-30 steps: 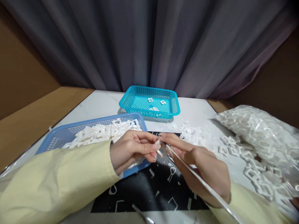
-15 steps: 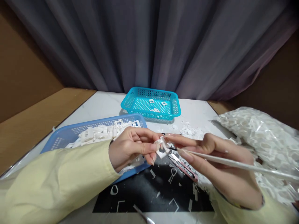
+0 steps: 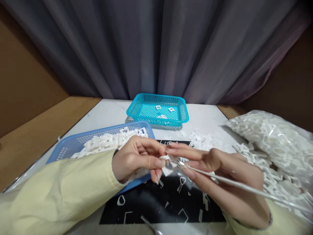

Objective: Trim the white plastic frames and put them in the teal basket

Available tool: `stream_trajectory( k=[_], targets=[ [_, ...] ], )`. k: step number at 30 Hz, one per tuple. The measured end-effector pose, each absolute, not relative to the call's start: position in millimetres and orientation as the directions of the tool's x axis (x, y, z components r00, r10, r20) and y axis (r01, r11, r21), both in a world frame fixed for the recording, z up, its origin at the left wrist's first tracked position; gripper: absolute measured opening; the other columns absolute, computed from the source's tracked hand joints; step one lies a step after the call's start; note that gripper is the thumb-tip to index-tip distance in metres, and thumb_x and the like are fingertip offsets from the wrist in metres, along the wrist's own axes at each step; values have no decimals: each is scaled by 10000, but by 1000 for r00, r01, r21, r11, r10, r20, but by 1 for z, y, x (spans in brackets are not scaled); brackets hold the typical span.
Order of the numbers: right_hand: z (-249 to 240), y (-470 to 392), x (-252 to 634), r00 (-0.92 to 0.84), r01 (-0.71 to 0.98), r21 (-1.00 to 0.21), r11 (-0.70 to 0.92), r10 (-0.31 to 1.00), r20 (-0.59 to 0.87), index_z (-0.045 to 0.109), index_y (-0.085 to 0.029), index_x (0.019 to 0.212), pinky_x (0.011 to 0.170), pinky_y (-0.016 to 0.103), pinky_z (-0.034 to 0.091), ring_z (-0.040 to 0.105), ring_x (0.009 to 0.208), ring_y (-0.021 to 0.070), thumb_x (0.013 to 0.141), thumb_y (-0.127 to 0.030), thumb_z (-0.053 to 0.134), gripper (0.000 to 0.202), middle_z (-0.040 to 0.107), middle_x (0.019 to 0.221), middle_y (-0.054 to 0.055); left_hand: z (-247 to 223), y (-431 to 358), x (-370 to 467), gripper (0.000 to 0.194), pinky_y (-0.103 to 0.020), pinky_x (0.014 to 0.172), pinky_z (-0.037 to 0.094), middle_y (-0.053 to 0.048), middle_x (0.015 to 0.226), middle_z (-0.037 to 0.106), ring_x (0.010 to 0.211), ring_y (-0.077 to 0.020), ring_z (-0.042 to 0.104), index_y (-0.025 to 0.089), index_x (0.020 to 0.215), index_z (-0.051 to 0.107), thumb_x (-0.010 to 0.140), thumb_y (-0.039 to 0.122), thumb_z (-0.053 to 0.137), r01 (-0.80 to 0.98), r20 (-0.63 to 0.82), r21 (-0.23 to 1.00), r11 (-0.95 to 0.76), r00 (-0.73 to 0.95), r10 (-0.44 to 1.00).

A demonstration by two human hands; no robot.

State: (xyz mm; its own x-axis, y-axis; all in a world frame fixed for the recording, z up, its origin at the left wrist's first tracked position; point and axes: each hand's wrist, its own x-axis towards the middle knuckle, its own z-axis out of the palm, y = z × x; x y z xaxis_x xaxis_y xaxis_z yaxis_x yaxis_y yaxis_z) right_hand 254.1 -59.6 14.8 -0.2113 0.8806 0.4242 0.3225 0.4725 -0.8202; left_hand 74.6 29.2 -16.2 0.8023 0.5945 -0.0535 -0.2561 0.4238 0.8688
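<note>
Between its thumb and fingers, my left hand (image 3: 138, 160) pinches a small white plastic frame piece (image 3: 168, 170). My right hand (image 3: 227, 173) grips a long, thin, pale-handled tool (image 3: 231, 181) near its front end. The tool's metal tip meets the edge of the piece; its exact shape is too small to make out. Both hands' fingertips come close together above a black mat (image 3: 139, 207). Under my left forearm stands a blue basket (image 3: 146, 125) heaped with white plastic pieces (image 3: 105, 141).
A teal basket (image 3: 156, 95) with several white frames stands at the back. White scraps (image 3: 204, 140) lie right of centre. At the right, a clear bag (image 3: 269, 130) of white pieces rests beside loose pieces (image 3: 274, 178). A metal implement (image 3: 149, 224) lies at the front edge.
The frame piece has tilted in my left hand, and the tool tip has moved left onto it. Pink scissors visible earlier are now hidden behind my right hand. The view has shifted slightly.
</note>
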Motion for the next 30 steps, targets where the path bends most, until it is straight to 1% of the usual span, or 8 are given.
stream_trajectory(
  k=[4, 10, 16, 19, 22, 25, 27, 30],
  targets=[
    [16, -59, 251, -241, 344, -774, 532, 846, 475, 489, -211, 759, 817, 258, 541, 561, 1045, 190, 782, -57, 550, 167, 644, 1050, 3, -16, 30, 76, 105, -156, 400, 496, -45, 504, 683, 400, -122, 615, 120, 716, 685, 628, 67, 704, -264, -52, 866, 425, 797, 602],
    [12, -59, 250, -205, 376, -765, 523, 852, 482, 488, -206, 742, 794, 201, 540, 576, 1022, 164, 769, -68, 574, 165, 651, 1039, -2, -18, 30, 77, 122, -158, 408, 502, -40, 502, 682, 412, -123, 621, 127, 732, 686, 631, 60, 702, -273, -52, 866, 418, 784, 619],
    [6, -60, 250, -225, 397, -699, 595, 802, 554, 481, -199, 750, 828, 249, 539, 587, 1006, 192, 751, -33, 570, 188, 658, 1005, 6, -19, 29, 77, 119, -151, 401, 495, -35, 489, 677, 403, -122, 619, 128, 723, 684, 624, 67, 708, -258, -74, 869, 422, 776, 627],
    [5, -59, 251, -226, 421, -685, 595, 800, 556, 457, -211, 720, 777, 208, 553, 599, 985, 176, 756, -27, 555, 211, 667, 964, -20, -18, 29, 78, 104, -153, 388, 489, -37, 490, 676, 395, -123, 613, 124, 708, 684, 618, 82, 714, -245, -84, 873, 421, 775, 626],
    [4, -58, 251, -228, 427, -679, 597, 798, 557, 444, -216, 692, 741, 161, 553, 595, 990, 157, 762, -28, 547, 226, 653, 1022, -31, -18, 29, 78, 97, -149, 380, 481, -32, 479, 670, 384, -117, 604, 122, 697, 682, 614, 92, 719, -231, -92, 880, 415, 774, 627],
    [2, -58, 252, -250, 396, -668, 630, 774, 581, 468, -217, 702, 807, 204, 544, 589, 999, 162, 780, -42, 524, 200, 633, 1073, -26, -19, 29, 79, 94, -143, 385, 477, -31, 473, 666, 385, -111, 601, 122, 699, 681, 617, 96, 719, -223, -103, 880, 419, 772, 627],
    [3, -58, 251, -271, 467, -624, 627, 773, 574, 516, -215, 720, 837, 197, 528, 611, 956, 150, 776, -39, 524, 185, 634, 1066, -27, -20, 29, 79, 97, -143, 390, 477, -33, 475, 666, 387, -111, 602, 122, 703, 681, 616, 101, 721, -220, -108, 878, 424, 773, 625],
    [6, -58, 247, -268, 656, -473, 588, 767, 583, 597, -214, 789, 793, 127, 522, 650, 847, 113, 773, -34, 530, 193, 645, 1029, -38, -20, 29, 79, 105, -149, 396, 479, -29, 468, 661, 388, -112, 602, 121, 708, 680, 613, 110, 724, -213, -120, 877, 431, 771, 626]
  ],
)
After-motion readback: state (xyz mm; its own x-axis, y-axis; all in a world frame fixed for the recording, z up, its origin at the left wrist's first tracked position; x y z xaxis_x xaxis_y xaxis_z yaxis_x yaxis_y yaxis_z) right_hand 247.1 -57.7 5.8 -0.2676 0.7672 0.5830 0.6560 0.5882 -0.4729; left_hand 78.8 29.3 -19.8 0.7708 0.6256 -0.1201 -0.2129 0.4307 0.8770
